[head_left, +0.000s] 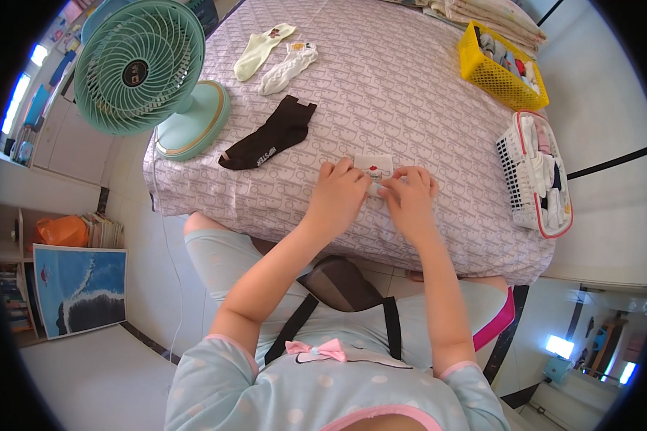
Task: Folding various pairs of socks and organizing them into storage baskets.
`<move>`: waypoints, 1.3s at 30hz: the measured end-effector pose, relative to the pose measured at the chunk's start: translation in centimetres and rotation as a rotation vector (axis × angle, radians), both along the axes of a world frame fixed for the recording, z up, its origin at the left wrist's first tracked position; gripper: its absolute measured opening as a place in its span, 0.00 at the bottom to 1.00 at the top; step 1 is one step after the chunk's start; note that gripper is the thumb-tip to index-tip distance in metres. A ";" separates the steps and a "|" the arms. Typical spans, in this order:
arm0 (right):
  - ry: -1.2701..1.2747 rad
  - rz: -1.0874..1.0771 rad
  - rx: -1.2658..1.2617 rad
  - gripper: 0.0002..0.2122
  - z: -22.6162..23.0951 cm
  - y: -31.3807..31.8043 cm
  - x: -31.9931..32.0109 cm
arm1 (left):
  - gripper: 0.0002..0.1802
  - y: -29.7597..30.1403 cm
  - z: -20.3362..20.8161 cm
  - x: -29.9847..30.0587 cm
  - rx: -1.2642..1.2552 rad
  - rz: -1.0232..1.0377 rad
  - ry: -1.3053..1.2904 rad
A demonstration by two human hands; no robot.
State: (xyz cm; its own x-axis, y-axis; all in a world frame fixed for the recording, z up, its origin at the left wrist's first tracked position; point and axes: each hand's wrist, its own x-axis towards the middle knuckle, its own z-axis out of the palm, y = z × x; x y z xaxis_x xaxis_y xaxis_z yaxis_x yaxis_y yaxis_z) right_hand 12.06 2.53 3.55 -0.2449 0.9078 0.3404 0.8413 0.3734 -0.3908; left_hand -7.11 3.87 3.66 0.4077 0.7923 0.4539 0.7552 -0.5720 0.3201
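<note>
A white sock (373, 163) with a small red and dark motif lies near the front edge of the bed, its lower part bunched between my hands. My left hand (340, 190) closes on its left side with bent fingers. From the right, my right hand (408, 195) pinches the bunched part with thumb and forefinger, the other fingers curled. To the left lies a black sock (273, 135) with white lettering, flat on the cover. Farther off are a pale cream sock (261, 54) and a white textured sock (288, 70) with a small motif.
A green fan (192, 118) stands on the bed's left side, its cord hanging to the floor. At the right are a yellow basket (492, 81) and a white basket with a red rim (514, 172), both holding socks. Folded bedding (489, 18) lies at the far edge.
</note>
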 end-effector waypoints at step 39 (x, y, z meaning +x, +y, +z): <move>0.083 0.178 -0.208 0.11 -0.4 4.2 -0.5 | 0.16 1.8 0.4 0.0 -0.216 -0.206 -0.216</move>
State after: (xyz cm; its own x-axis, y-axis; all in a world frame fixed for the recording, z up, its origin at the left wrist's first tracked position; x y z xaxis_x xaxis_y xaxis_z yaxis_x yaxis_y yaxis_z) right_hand 11.53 6.71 3.14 -0.3855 0.9056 0.1768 0.7316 0.4168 -0.5395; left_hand -7.13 5.62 4.09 0.4815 0.7908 0.3778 0.5331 -0.6064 0.5899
